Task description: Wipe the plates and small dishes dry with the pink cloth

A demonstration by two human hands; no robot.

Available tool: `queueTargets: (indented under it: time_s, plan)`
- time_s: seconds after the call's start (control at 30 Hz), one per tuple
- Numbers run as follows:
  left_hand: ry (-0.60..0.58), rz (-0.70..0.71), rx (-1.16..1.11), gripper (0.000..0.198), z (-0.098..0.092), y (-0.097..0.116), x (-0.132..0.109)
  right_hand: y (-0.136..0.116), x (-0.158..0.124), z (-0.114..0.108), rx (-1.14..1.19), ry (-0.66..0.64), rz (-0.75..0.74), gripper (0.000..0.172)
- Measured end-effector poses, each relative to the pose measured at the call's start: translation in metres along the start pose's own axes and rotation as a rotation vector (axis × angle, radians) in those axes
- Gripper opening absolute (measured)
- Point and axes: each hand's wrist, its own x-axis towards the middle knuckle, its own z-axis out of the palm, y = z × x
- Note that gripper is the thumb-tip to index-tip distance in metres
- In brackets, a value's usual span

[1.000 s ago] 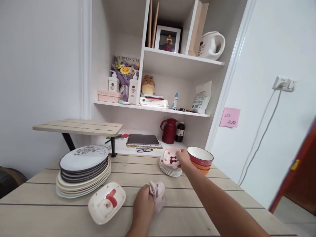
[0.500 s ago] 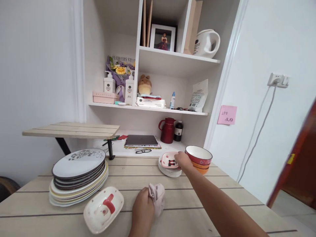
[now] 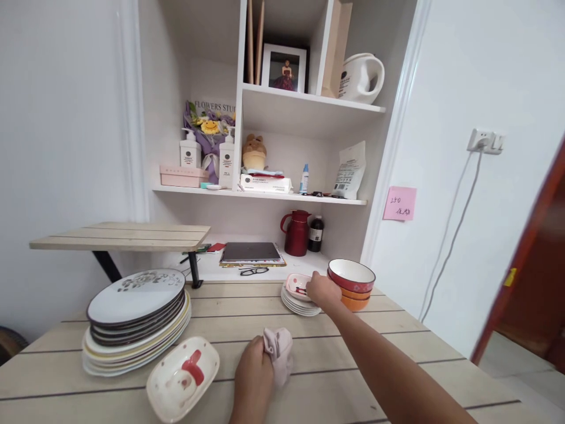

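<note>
Saucers taken as landmark, stacked on the table. Pink dish was right over the top of the saucers, looked set on them, but contact underneath couldn't be confirmed. Right hand grasped the pink dish at its right rim, just right of the saucers; fingertips partly hidden, so exact finger placement unclear. Left hand was clenched around a bunched cloth, nearer the person than the saucers and a bit left. Key relation: pink dish lay ahead and right of the left hand, directly at the right hand, which was clearly the nearer one; its long axis ran about left to right, though the right end was covered by the hand. Bear dish lay apart from both hands, left of the saucers and nearer the person, face up, long axis slanting from near-left to far-right; left hand was the nearer one to it. Bowls stood stacked just right of the saucers, partly behind the right hand; touching or not, couldn't tell. Big plates were piled well left of the saucers. Flask stood behind the saucers, glasses behind and left.
</note>
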Motion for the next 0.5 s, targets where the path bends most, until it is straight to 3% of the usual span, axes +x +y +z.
queueTargets:
  time_s: [0.3, 0.5]
  plan:
    - [-0.022, -0.005, -0.051, 0.028, 0.0, -0.001, 0.001, 0.003, -0.022, -0.006, -0.144, 0.14, -0.155, 0.046]
    - [-0.009, -0.024, -0.036, 0.027, 0.001, -0.002, 0.0, 0.02, -0.031, -0.007, -0.152, 0.115, -0.159, 0.042]
